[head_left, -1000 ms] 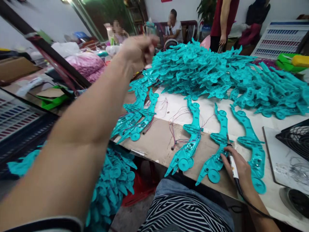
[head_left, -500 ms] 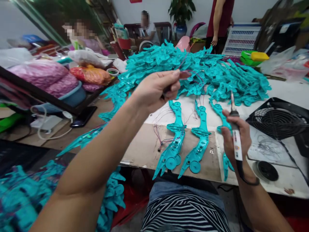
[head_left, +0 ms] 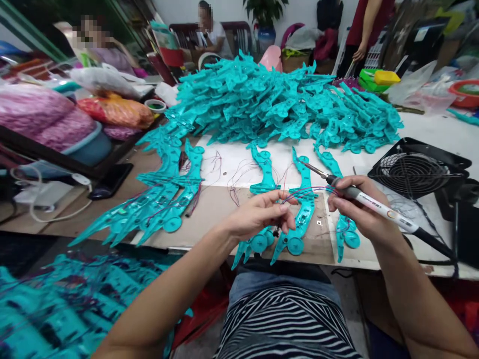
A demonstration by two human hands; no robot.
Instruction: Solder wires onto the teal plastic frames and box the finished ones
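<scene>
Firstly, hands: left hand (head_left: pixel 264 214), centre of the frame, fingers partly curled, red and blue wires (head_left: pixel 312 189) at the fingertips; whether these are pinched cannot be told. Right hand (head_left: pixel 361 204), right of centre, fingers closed around the grip of a white-and-grey soldering iron (head_left: pixel 381 208), the wires running to its fingers. Iron tip directed to the upper left, overlapping the upper part of a teal plastic piece (head_left: pixel 307 214); contact cannot be judged.

Beside that piece, one similar teal piece (head_left: pixel 266 172) to its left, partly covered by the left hand, and another (head_left: pixel 330 162) to its right, partly covered by the right hand. All three on the counter (head_left: pixel 220 209).

Left of centre: overlapping group of teal pieces (head_left: pixel 164 187), some with wires. Upper centre: large heap of teal pieces (head_left: pixel 254 104). Lower left: second heap (head_left: pixel 93 304), below the counter's edge.

Right: black fan (head_left: pixel 409 164), lying on the counter. Left: dark phone (head_left: pixel 112 182); blue basin (head_left: pixel 92 144) with a bag of pink pieces (head_left: pixel 41 114).

Upper left: seated person (head_left: pixel 116 57). Upper centre: seated person in white (head_left: pixel 220 45). Upper right: standing person in dark red (head_left: pixel 374 22).
</scene>
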